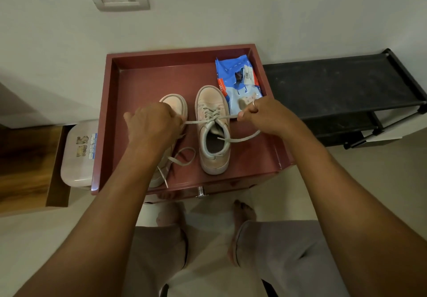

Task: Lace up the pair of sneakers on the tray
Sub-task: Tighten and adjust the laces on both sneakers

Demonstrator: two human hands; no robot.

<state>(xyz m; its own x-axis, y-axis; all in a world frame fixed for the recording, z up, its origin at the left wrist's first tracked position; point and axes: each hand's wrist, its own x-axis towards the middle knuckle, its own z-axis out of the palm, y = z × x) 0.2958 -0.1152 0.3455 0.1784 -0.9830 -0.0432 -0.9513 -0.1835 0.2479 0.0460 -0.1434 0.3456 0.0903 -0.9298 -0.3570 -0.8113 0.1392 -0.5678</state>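
Note:
Two pale pink sneakers stand side by side, toes pointing away, on a dark red tray (pixel 143 81). The right sneaker (pixel 213 134) is laced up to its top eyelets, and its white lace (pixel 208 121) is pulled taut sideways in both directions. My left hand (pixel 152 123) pinches the lace's left end. My right hand (pixel 261 116) pinches the right end, whose tail curves back over the shoe's opening. The left sneaker (pixel 176 104) is mostly hidden under my left hand and forearm; its loose lace (pixel 182 158) trails on the tray.
A blue and white torn packet (pixel 235 79) lies in the tray's far right corner. A beige plastic box (pixel 76 155) sits left of the tray, beside a wooden surface (pixel 25 162). A black shelf rack (pixel 342 86) stands to the right. My bare feet are below the tray.

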